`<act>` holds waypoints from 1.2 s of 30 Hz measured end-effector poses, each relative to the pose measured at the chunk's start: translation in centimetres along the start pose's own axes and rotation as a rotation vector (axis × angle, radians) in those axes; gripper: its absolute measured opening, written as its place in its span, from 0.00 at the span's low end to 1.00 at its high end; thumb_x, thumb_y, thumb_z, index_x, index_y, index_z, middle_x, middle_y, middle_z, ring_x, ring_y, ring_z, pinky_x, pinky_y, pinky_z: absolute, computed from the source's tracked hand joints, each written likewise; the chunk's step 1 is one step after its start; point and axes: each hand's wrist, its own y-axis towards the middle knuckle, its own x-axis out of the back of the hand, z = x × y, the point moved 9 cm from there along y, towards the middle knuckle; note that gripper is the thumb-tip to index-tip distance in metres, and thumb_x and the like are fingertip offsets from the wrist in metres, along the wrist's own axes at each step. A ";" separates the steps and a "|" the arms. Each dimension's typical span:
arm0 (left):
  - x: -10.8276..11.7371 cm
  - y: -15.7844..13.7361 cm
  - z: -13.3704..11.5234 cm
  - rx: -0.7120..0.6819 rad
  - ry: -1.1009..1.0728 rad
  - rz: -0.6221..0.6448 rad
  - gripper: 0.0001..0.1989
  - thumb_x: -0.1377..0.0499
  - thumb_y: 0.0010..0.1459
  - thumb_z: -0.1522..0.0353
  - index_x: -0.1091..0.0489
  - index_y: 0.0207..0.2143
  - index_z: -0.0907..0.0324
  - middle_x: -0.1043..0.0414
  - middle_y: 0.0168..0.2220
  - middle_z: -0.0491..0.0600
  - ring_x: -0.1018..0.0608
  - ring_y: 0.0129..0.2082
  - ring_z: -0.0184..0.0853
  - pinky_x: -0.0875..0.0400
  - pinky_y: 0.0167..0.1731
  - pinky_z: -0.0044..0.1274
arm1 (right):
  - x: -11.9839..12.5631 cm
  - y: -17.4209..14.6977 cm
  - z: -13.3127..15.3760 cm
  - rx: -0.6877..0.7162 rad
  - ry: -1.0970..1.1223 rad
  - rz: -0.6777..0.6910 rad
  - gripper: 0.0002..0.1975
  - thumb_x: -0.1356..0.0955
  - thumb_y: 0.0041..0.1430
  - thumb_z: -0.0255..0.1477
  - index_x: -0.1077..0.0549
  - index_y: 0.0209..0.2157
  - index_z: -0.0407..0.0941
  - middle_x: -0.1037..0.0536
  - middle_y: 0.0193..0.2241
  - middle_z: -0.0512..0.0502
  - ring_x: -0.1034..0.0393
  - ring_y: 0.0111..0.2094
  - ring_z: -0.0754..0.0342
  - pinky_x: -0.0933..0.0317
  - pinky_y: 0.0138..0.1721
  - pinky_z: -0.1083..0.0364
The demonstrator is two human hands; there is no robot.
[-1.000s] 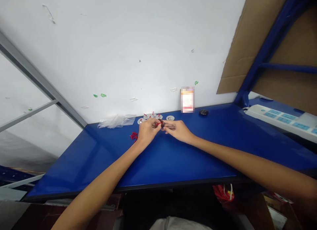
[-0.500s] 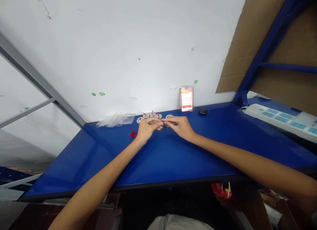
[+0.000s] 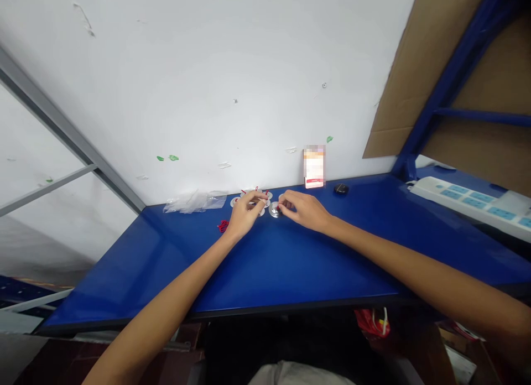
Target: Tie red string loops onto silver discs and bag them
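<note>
White wall (image 3: 186, 86) at the back, blue worktop (image 3: 290, 269) below it. Left to right:

Clear plastic bags (image 3: 194, 201) lie flat near the wall, well left of the left fingers and a bit farther back. Red cord bundle (image 3: 223, 225) sits just left of the left hand (image 3: 244, 214), nearer the person than those fingers. Pale discs with red loops (image 3: 244, 194) cluster behind and around the left fingers, partly hidden by them. Left thumb and index are apart, nothing visible gripped.

Shiny silver disc (image 3: 274, 210) is between the two hands, right at the right fingertips, small red bit on it. Right hand (image 3: 306, 209) has its fingers curled at the disc's right side; can't tell if they're pinching it or just touching.

Past the right fingers: pixelated card (image 3: 314, 167) upright against the wall, behind them; black rounded object (image 3: 341, 189) right and back; white power strip (image 3: 468, 198) far right.
</note>
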 end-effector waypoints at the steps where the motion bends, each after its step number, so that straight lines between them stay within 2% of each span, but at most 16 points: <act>1: 0.0 -0.1 -0.6 -0.053 0.068 -0.002 0.10 0.35 0.68 0.62 0.19 0.45 0.56 0.18 0.48 0.53 0.17 0.43 0.38 0.20 0.42 0.29 | 0.1 0.0 0.2 0.014 -0.016 0.006 0.07 0.33 0.74 0.32 0.23 0.45 0.47 0.17 0.39 0.46 0.23 0.36 0.52 0.34 0.38 0.54; 5: -1.5 -0.6 -2.4 -0.219 0.242 0.091 0.07 0.32 0.66 0.63 0.18 0.43 0.54 0.18 0.46 0.52 0.18 0.47 0.41 0.23 0.50 0.33 | 0.3 -0.1 1.3 0.073 -0.005 0.017 0.07 0.35 0.75 0.32 0.24 0.45 0.47 0.19 0.39 0.46 0.24 0.37 0.52 0.36 0.37 0.55; 10: -2.0 -0.5 -2.3 -0.253 0.274 0.147 0.05 0.33 0.67 0.65 0.18 0.38 0.54 0.18 0.43 0.51 0.18 0.46 0.41 0.25 0.50 0.33 | 0.3 -0.2 2.3 0.107 -0.006 0.038 0.08 0.36 0.77 0.32 0.24 0.46 0.47 0.19 0.39 0.45 0.24 0.39 0.51 0.34 0.39 0.54; 14: -1.5 0.0 -1.9 -0.280 0.342 0.156 0.05 0.33 0.68 0.64 0.16 0.39 0.53 0.18 0.44 0.51 0.18 0.45 0.41 0.25 0.49 0.32 | -0.3 -0.1 2.0 0.105 -0.025 0.042 0.10 0.37 0.78 0.33 0.24 0.47 0.47 0.18 0.41 0.44 0.23 0.41 0.50 0.33 0.42 0.54; 16: -0.6 0.5 -1.4 -0.288 0.398 0.119 0.06 0.34 0.68 0.64 0.16 0.40 0.53 0.17 0.43 0.51 0.18 0.45 0.41 0.26 0.49 0.33 | -0.4 0.0 1.3 0.090 -0.018 0.032 0.10 0.36 0.78 0.34 0.24 0.49 0.48 0.18 0.43 0.44 0.22 0.43 0.49 0.32 0.44 0.53; 18: 1.2 1.2 -0.4 -0.266 0.471 0.019 0.06 0.33 0.68 0.64 0.16 0.40 0.53 0.16 0.42 0.51 0.19 0.45 0.42 0.27 0.49 0.34 | -0.3 0.1 0.4 0.063 -0.015 0.011 0.09 0.35 0.77 0.34 0.24 0.51 0.48 0.18 0.45 0.43 0.21 0.44 0.48 0.31 0.46 0.52; 21: 4.4 2.1 1.9 -0.129 0.523 -0.128 0.05 0.33 0.65 0.64 0.16 0.38 0.54 0.15 0.38 0.49 0.20 0.39 0.42 0.28 0.45 0.33 | 0.3 0.2 -0.9 0.051 -0.073 -0.013 0.09 0.34 0.75 0.30 0.23 0.51 0.47 0.18 0.47 0.42 0.22 0.46 0.47 0.31 0.46 0.51; 24: 5.8 2.6 4.0 0.004 0.459 -0.149 0.07 0.34 0.65 0.63 0.17 0.38 0.55 0.15 0.35 0.48 0.20 0.33 0.39 0.29 0.38 0.29 | 0.4 0.5 -1.9 0.081 -0.170 0.015 0.09 0.34 0.72 0.25 0.22 0.48 0.46 0.18 0.46 0.40 0.23 0.47 0.45 0.31 0.48 0.49; 26: 5.4 2.8 4.0 -0.016 0.464 -0.124 0.08 0.34 0.65 0.62 0.17 0.37 0.55 0.15 0.36 0.49 0.20 0.33 0.39 0.29 0.38 0.29 | 0.2 0.6 -2.6 0.088 -0.217 0.046 0.09 0.34 0.71 0.25 0.22 0.47 0.45 0.18 0.47 0.38 0.24 0.48 0.43 0.31 0.49 0.48; 30: 3.6 3.2 3.0 -0.141 0.601 -0.070 0.07 0.35 0.65 0.64 0.17 0.36 0.54 0.16 0.36 0.50 0.20 0.38 0.41 0.29 0.43 0.31 | -0.7 0.6 -4.0 0.073 -0.258 0.103 0.11 0.33 0.72 0.27 0.22 0.51 0.43 0.19 0.49 0.35 0.25 0.51 0.41 0.31 0.54 0.46; 36: 2.3 3.2 3.8 -0.151 0.652 0.035 0.08 0.37 0.67 0.64 0.18 0.38 0.55 0.16 0.38 0.51 0.20 0.39 0.41 0.29 0.43 0.31 | -2.6 0.5 -5.4 0.062 -0.255 0.206 0.14 0.32 0.72 0.24 0.20 0.55 0.44 0.18 0.51 0.36 0.25 0.53 0.42 0.31 0.55 0.47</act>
